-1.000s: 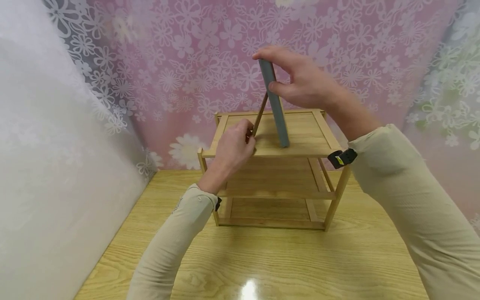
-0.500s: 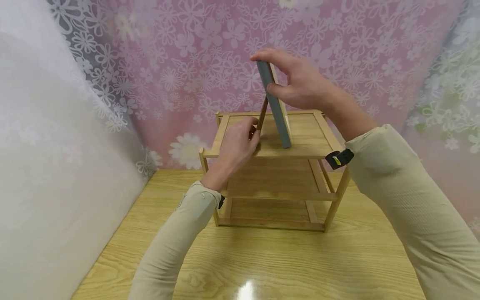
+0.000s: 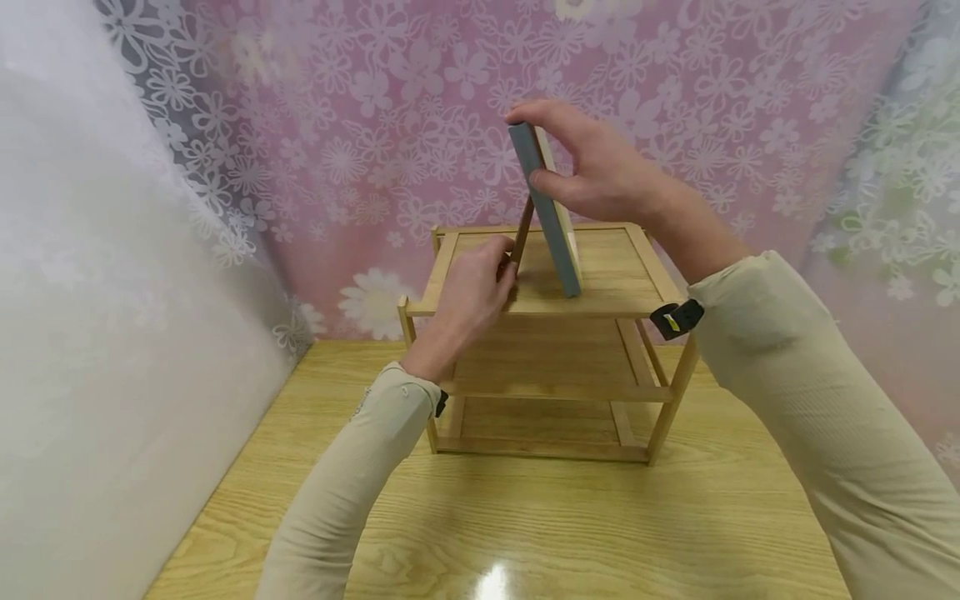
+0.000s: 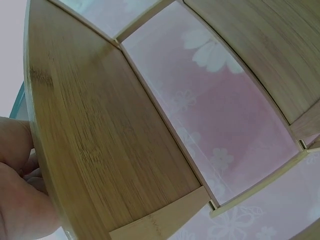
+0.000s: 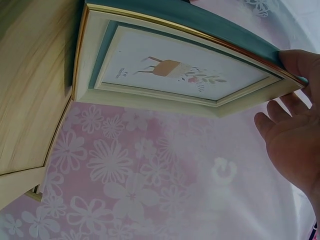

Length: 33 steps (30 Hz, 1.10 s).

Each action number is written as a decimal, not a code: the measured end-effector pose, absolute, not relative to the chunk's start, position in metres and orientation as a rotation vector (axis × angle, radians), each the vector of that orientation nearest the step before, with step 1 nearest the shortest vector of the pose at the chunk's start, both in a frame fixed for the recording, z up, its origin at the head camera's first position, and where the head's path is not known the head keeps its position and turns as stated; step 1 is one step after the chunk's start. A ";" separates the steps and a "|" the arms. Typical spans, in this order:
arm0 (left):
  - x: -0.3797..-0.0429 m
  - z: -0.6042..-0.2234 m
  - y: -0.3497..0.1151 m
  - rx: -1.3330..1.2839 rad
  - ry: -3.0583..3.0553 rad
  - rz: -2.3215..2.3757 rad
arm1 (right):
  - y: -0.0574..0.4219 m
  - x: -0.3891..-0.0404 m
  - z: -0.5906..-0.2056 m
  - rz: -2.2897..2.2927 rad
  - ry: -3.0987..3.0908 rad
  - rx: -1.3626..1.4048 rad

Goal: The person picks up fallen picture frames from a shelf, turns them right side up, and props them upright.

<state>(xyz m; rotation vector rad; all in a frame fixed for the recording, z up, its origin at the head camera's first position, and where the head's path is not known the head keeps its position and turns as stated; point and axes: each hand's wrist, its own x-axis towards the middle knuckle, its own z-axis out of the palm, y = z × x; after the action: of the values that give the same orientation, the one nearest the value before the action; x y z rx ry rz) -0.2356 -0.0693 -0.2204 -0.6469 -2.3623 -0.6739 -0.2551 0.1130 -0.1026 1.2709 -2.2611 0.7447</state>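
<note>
A picture frame point(image 3: 553, 229) with a blue-green edge stands tilted on the top tier of a wooden rack point(image 3: 615, 258). My right hand point(image 3: 603, 167) grips its upper part, thumb on the near edge. In the right wrist view the picture frame point(image 5: 170, 67) shows a cream and gold border around a deer drawing, with my right hand point(image 5: 295, 135) at its top end. Low behind the frame, my left hand point(image 3: 476, 279) pinches its brown support leg point(image 3: 522, 233). The left wrist view shows part of my left hand point(image 4: 25, 180) by the rack's edge; the leg is hidden there.
The rack has two lower tiers, the middle shelf point(image 3: 540, 354) and the bottom shelf point(image 3: 540, 421). It stands on a wood-grain surface point(image 3: 525, 517). A pink floral curtain point(image 3: 420, 125) hangs behind, and a white sheet point(image 3: 112, 333) on the left.
The picture frame has turned slightly, so more of its cream front shows. My left hand has shifted a little to the right with the leg. Both hands keep their hold.
</note>
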 end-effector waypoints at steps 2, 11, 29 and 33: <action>-0.236 -0.220 -0.070 -0.654 -2.362 -0.687 | 0.112 -0.255 -0.102 0.737 -2.273 1.261; -0.244 -0.219 -0.074 -0.687 -2.360 -0.720 | 0.109 -0.257 -0.100 0.695 -2.296 1.229; -0.257 -0.215 -0.077 -0.714 -2.385 -0.722 | 0.102 -0.258 -0.098 0.636 -2.338 1.134; -0.259 -0.214 -0.075 -0.683 -2.415 -0.715 | 0.102 -0.259 -0.098 0.593 -2.320 1.115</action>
<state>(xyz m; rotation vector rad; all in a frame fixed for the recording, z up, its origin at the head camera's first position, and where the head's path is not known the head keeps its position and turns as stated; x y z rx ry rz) -0.2588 -0.0753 -0.2138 -0.6832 -2.4152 -0.7154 -0.2585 0.1017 -0.0977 1.1149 -2.3197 0.5928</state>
